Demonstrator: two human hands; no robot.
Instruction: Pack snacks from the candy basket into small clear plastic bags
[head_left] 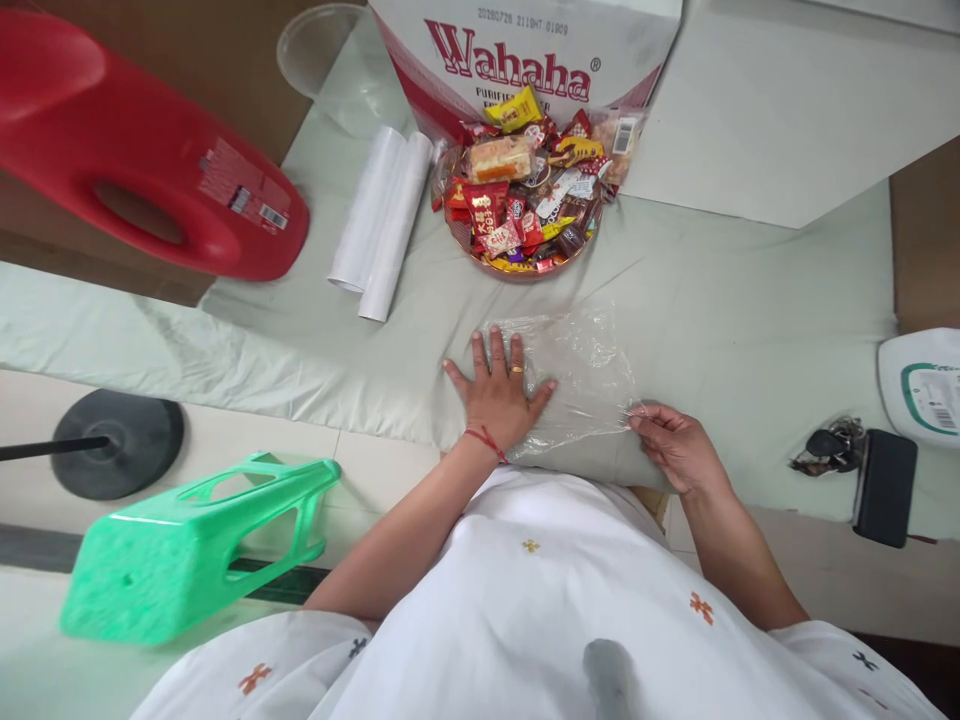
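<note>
A clear plastic bag or sheet [581, 370], crinkled and thin, lies on the pale green cloth [720, 330] in front of me. My left hand [499, 395] rests flat with fingers spread on its left part. At the lower right corner, my right hand [675, 440] pinches the plastic between thumb and fingers. Behind the plastic stands a round dish [525, 272] heaped with wrapped candies and snacks [517, 200].
Left of the dish lie two white paper rolls [386, 225] and a large red bottle [247, 215]. A Wahaha carton [525, 45] stands behind. Keys [829, 445], a black phone [885, 485] and a white bottle [926, 385] are at right. A green stool [195, 550] sits lower left.
</note>
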